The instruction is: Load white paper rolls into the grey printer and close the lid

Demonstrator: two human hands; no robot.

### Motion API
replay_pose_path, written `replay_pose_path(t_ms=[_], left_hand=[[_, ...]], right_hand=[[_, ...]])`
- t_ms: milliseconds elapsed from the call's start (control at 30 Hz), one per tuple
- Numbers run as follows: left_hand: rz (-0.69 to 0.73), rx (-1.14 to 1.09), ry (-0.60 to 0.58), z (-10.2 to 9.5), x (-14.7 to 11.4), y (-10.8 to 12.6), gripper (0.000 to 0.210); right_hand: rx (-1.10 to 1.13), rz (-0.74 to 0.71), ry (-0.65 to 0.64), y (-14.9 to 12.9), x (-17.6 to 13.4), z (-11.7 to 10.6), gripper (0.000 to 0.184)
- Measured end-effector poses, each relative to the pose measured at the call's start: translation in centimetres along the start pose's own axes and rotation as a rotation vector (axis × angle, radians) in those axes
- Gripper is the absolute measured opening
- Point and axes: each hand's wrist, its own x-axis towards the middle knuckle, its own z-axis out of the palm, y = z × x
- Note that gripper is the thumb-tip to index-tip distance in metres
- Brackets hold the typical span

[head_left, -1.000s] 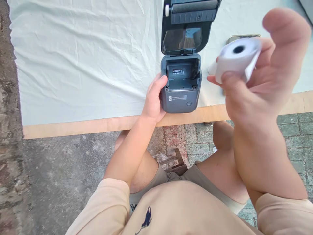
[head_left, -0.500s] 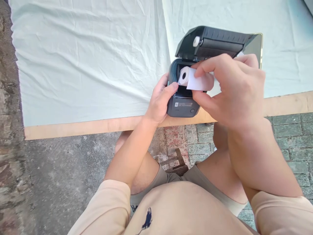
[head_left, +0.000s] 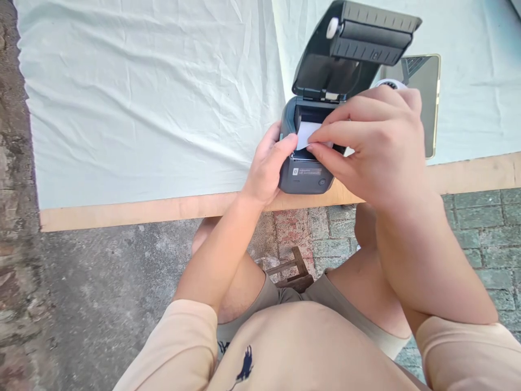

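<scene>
A dark portable label printer (head_left: 307,183) rests at the table's front edge, its lid (head_left: 325,68) swung up and back. My left hand (head_left: 266,163) grips the printer's left side, with the thumb over the rim of the paper bay. Inside the bay sits a white paper roll (head_left: 306,133), partly hidden by my fingers. My right hand (head_left: 378,144) reaches in from the right, its thumb and forefinger pinching the loose edge of the paper. The other fingers are curled above.
A phone-like flat device (head_left: 429,108) in a clear-edged case lies behind my right hand, with a white round object (head_left: 391,84) on it, partly covered. A pale cloth (head_left: 154,108) covers the table, and a wooden edge strip (head_left: 142,209) runs along its front. Below is a small wooden stool (head_left: 299,269).
The paper roll has gone from a tilted hold above the bay down into it. The lid stands wider open. My right fingers have shifted left to the paper's edge; my left hand stays put.
</scene>
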Motion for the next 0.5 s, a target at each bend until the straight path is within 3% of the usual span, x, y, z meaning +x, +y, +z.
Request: replay_pose_path(t_ms=[333, 500], left_hand=[[0.028, -0.122, -0.023, -0.7, 0.4, -0.1, 0.015], [0.014, -0.009, -0.010, -0.7, 0.1, 0.0, 0.036]], right_hand=[[0.052, -0.156, 0.091, -0.5, -0.9, 0.4, 0.018], [0.106, -0.235, 0.186, -0.4, -1.4, 0.8, 0.009]])
